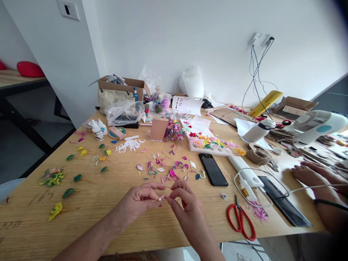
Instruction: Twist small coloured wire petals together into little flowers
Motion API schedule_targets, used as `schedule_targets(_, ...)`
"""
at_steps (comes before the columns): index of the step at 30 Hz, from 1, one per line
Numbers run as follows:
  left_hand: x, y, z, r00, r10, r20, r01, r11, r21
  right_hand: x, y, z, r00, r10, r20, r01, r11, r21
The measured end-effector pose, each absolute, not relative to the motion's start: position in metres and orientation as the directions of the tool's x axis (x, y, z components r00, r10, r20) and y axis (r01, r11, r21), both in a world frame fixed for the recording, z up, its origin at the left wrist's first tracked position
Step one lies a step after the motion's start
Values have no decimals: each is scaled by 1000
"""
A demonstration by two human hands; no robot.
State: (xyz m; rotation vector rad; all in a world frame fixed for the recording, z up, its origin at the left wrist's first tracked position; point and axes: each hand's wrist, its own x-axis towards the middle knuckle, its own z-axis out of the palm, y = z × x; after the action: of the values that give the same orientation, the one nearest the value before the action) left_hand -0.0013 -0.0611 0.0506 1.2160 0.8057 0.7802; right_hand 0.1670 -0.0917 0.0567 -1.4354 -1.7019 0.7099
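Observation:
Over the front middle of the table, my left hand (144, 198) pinches a small piece with a white bead (160, 199) and a pink loop (164, 197). My right hand (183, 200) is closed with thumb and forefinger together at the other side of the loop; what lies between these fingertips, perhaps a thin thread or wire, is too small to make out. Just beyond both hands lie several crocheted-looking petals and loops, among them a magenta petal (173, 174) and a white petal (193, 164).
Red-handled scissors (241, 220), a black phone (213, 169) and a white power strip (246, 171) lie to the right. Green and yellow leaves (68, 192) lie left. A foam block (209, 149) bears flowers. Another person's hands (312, 174) rest at the far right.

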Motion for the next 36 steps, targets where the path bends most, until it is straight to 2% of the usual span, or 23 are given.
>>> schedule_targets(4, 3, -59, 47, 515, 851, -106, -56, 157, 986, 163, -92, 51, -78, 987, 144, 428, 163, -889)
schedule_targets(8, 2, -57, 44, 476, 872, -110, -26, 139, 990, 163, -92, 42, -99, 992, -84, 233, -58, -971)
schedule_targets(10, 2, -58, 44, 467, 875, -124, -40, 161, 986, 161, -92, 38, -97, 987, -127, 191, -107, -976)
schedule_targets(13, 3, -59, 44, 453, 877, -157, -70, 210, 975, 158, -91, 34, -79, 994, -72, 225, -53, -973)
schedule_targets(18, 4, -57, 43, 417, 888, -194, -52, 236, 970, 160, -87, 28, -17, 995, -94, 294, -84, -952)
schedule_targets(22, 0, -53, 38, 318, 930, -185, -92, 225, 970, 163, -84, 27, 82, 992, -101, 307, -121, -944)
schedule_targets(28, -1, -53, 35, 162, 977, -140, -155, 165, 974, 162, -83, 26, 148, 988, -38, 308, -82, -948)
schedule_targets(36, 17, -57, 39, 254, 950, -182, -254, 247, 935, 155, -81, 20, 174, 974, 145, 438, 56, -897)
